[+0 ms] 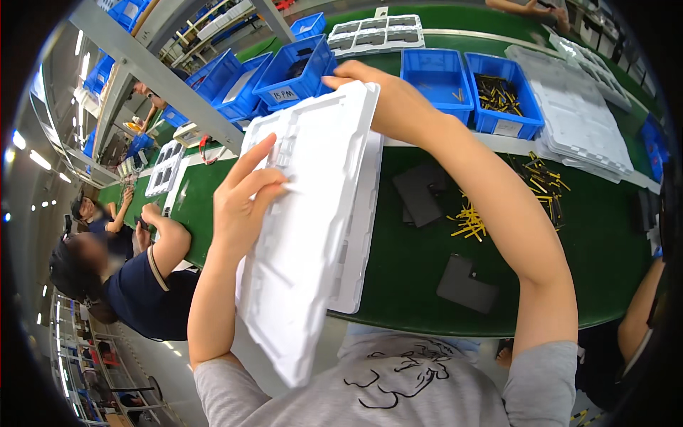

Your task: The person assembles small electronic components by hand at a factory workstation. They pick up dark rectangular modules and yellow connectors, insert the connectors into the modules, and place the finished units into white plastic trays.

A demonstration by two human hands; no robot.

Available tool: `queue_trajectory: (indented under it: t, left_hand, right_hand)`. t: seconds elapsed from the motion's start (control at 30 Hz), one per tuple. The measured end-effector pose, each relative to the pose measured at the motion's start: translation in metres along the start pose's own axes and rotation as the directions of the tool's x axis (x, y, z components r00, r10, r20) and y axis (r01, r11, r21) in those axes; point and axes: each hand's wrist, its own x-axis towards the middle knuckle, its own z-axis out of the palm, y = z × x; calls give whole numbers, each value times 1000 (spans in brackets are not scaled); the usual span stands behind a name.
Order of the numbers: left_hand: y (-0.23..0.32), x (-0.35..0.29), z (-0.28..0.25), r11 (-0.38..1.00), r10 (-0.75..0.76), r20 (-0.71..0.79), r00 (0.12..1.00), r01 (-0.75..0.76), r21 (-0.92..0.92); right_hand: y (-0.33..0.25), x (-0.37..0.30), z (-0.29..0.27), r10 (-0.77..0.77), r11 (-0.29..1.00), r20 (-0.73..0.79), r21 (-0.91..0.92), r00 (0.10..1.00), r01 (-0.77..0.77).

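A white moulded plastic tray (306, 213) is tilted up in front of me, its near end hanging past the table edge. My right hand (388, 99) grips its far end, fingers curled around the corner. Over the tray's left side is my left hand (245, 199), index finger extended and the thumb and another finger pinched together. A small whitish blur shows at those fingertips, too unclear to name. Under the raised tray, another white tray (348, 285) lies on the green table, partly hidden.
Dark flat pieces (466, 283) and yellow-and-black strips (469, 222) lie on the green mat (398, 285). Blue bins (437, 99) line the back, one with more strips. Stacked white trays (583, 121) stand at right. A metal post (185, 92) and co-workers (142, 285) are at left.
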Motion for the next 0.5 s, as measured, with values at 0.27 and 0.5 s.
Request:
queue_trajectory:
  t: [0.27, 0.5]
  left_hand:
    - [-60, -2, 77, 956, -75, 110, 991, 40, 290]
    - [-86, 8, 71, 990, 0, 293, 956, -42, 137]
  right_hand:
    - [-2, -74, -84, 229, 950, 19, -223, 973, -219]
    - [-31, -131, -129, 258, 931, 48, -279, 965, -235]
